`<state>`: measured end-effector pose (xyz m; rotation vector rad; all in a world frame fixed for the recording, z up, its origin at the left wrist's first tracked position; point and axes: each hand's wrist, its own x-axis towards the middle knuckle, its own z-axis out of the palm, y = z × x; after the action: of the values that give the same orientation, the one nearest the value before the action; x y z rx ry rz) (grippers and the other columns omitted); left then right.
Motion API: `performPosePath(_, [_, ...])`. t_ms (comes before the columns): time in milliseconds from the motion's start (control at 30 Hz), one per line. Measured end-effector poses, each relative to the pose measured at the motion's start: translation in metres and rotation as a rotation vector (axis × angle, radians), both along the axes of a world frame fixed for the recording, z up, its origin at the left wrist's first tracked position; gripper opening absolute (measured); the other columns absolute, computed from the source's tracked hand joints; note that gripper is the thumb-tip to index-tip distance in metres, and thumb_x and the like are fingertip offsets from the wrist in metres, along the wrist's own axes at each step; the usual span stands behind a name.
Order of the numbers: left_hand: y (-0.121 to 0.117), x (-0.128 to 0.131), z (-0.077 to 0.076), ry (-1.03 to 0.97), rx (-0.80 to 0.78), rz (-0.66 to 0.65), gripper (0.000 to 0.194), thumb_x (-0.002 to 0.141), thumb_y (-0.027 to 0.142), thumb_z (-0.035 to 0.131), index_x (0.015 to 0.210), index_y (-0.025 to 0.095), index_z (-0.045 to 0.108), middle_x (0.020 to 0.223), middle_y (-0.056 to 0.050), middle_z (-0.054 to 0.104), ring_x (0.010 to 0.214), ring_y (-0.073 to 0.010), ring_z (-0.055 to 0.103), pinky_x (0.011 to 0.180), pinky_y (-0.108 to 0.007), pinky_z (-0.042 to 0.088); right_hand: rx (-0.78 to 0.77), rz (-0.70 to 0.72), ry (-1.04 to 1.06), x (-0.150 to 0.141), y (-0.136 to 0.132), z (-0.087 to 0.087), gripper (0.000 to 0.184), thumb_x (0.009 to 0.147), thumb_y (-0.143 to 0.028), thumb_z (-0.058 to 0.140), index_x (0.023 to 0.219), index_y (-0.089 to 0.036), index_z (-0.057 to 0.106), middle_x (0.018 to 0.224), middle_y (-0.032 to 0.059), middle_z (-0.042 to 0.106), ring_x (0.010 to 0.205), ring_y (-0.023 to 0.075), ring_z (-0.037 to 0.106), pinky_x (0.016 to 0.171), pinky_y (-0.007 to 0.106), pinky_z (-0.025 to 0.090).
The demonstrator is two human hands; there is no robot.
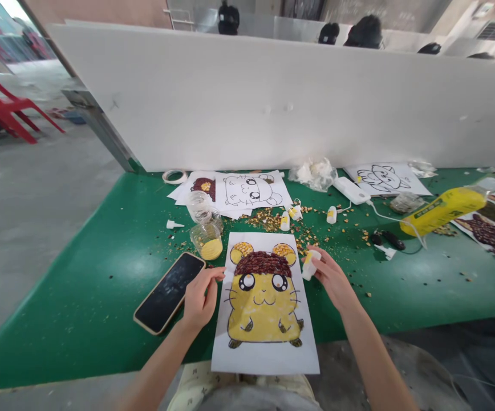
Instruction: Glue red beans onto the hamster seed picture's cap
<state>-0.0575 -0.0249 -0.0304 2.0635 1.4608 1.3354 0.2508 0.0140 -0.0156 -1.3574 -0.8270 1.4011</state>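
A hamster picture (264,308) on white paper lies in front of me, its lower edge past the table's front edge. Dark red beans cover the top of the head, yellow grains fill the ears, and the body is yellow. My right hand (331,279) is closed around a small white bottle (311,264) with a yellow label, right beside the paper. At the paper's left edge, the fingertips of my left hand (200,297) are pinched together; a small whitish bit shows there, too small to name. A phone (168,294) with a dark screen lies beside that hand.
Clear jars (206,231), one with yellow contents, stand behind the phone. Scattered grains (268,220), small bottles (284,221) and outline drawings (251,191) lie farther back. A yellow bottle (444,210) and a white device with a cable (352,190) are at right. A white partition (273,103) borders the table.
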Motion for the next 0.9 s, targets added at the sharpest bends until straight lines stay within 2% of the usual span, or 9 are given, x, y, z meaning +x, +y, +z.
performPosePath(167, [0.0, -0.001, 0.0, -0.001, -0.007, 0.01, 0.027, 0.086, 0.008, 0.041, 0.103, 0.019, 0.059, 0.082, -0.001, 0.065, 0.074, -0.0117, 0.063, 0.071, -0.022, 0.05, 0.046, -0.007, -0.302, 0.013, 0.008, -0.002, 0.059, 0.075, -0.057, 0.058, 0.121, -0.019, 0.056, 0.086, 0.0066, 0.065, 0.057, 0.0128, 0.051, 0.047, 0.024, 0.039])
performPosePath(300, [0.0, -0.001, -0.001, 0.002, -0.013, 0.012, 0.027, 0.086, 0.009, 0.041, 0.104, 0.019, 0.058, 0.082, -0.001, 0.066, 0.074, -0.0119, 0.063, 0.071, -0.022, 0.05, 0.208, -0.237, -0.807, 0.028, 0.008, -0.012, 0.068, 0.079, -0.057, 0.051, 0.138, -0.026, 0.04, 0.13, 0.014, 0.045, 0.071, 0.0157, 0.058, 0.06, 0.032, 0.049])
performPosePath(367, [0.0, 0.0, -0.002, 0.0, -0.017, 0.014, 0.026, 0.086, 0.009, 0.041, 0.104, 0.019, 0.058, 0.081, -0.001, 0.066, 0.073, -0.0121, 0.063, 0.07, -0.023, 0.05, 0.258, -0.24, -0.915, 0.033, 0.006, -0.017, 0.069, 0.081, -0.053, 0.051, 0.142, -0.028, 0.032, 0.14, 0.0161, 0.032, 0.075, 0.016, 0.06, 0.064, 0.034, 0.052])
performPosePath(433, [0.0, 0.0, -0.002, -0.002, -0.02, 0.014, 0.026, 0.087, 0.009, 0.041, 0.104, 0.019, 0.058, 0.08, -0.001, 0.065, 0.073, -0.0122, 0.063, 0.07, -0.023, 0.051, 0.305, -0.193, -0.941, 0.036, 0.004, -0.02, 0.064, 0.082, -0.048, 0.052, 0.14, -0.025, 0.036, 0.135, 0.0176, 0.036, 0.068, 0.014, 0.058, 0.065, 0.035, 0.053])
performPosePath(533, [0.0, 0.0, -0.001, 0.001, -0.026, 0.008, 0.026, 0.087, 0.009, 0.041, 0.105, 0.019, 0.057, 0.081, -0.002, 0.065, 0.074, -0.0122, 0.063, 0.071, -0.023, 0.051, 0.403, -0.131, -1.011, 0.035, 0.007, -0.019, 0.042, 0.082, -0.039, 0.052, 0.119, -0.019, 0.057, 0.114, 0.0137, 0.052, 0.057, 0.0115, 0.053, 0.065, 0.035, 0.053])
performPosePath(633, [0.0, -0.001, -0.002, 0.01, -0.034, 0.003, 0.026, 0.088, 0.009, 0.04, 0.105, 0.019, 0.057, 0.082, -0.002, 0.065, 0.074, -0.0119, 0.063, 0.072, -0.023, 0.05, 0.493, -0.074, -1.022, 0.03, 0.022, -0.013, 0.027, 0.081, -0.035, 0.055, 0.099, -0.018, 0.066, 0.098, 0.0098, 0.061, 0.059, 0.014, 0.056, 0.067, 0.034, 0.053])
performPosePath(733, [0.0, -0.001, -0.002, 0.01, -0.038, 0.003, 0.027, 0.088, 0.009, 0.04, 0.106, 0.019, 0.056, 0.082, -0.002, 0.065, 0.073, -0.0118, 0.062, 0.071, -0.024, 0.05, 0.508, 0.022, -1.037, 0.024, 0.049, -0.007, 0.024, 0.081, -0.034, 0.055, 0.095, -0.018, 0.066, 0.087, 0.0082, 0.067, 0.066, 0.0183, 0.062, 0.068, 0.034, 0.054])
performPosePath(800, [0.0, -0.002, -0.003, 0.011, -0.04, 0.006, 0.026, 0.088, 0.01, 0.039, 0.106, 0.019, 0.056, 0.082, -0.003, 0.065, 0.073, -0.0123, 0.062, 0.071, -0.024, 0.051, 0.511, 0.082, -1.067, 0.019, 0.071, -0.004, 0.024, 0.084, -0.029, 0.049, 0.097, -0.018, 0.066, 0.088, 0.0081, 0.069, 0.074, 0.0202, 0.064, 0.07, 0.034, 0.053])
performPosePath(900, [0.001, -0.002, -0.004, 0.019, -0.053, 0.011, 0.026, 0.088, 0.01, 0.039, 0.105, 0.018, 0.057, 0.082, -0.003, 0.065, 0.072, -0.0133, 0.062, 0.071, -0.026, 0.051, 0.538, 0.151, -1.127, 0.009, 0.106, 0.0, 0.034, 0.088, -0.018, 0.036, 0.106, -0.017, 0.064, 0.108, 0.0109, 0.065, 0.098, 0.0226, 0.06, 0.084, 0.036, 0.048])
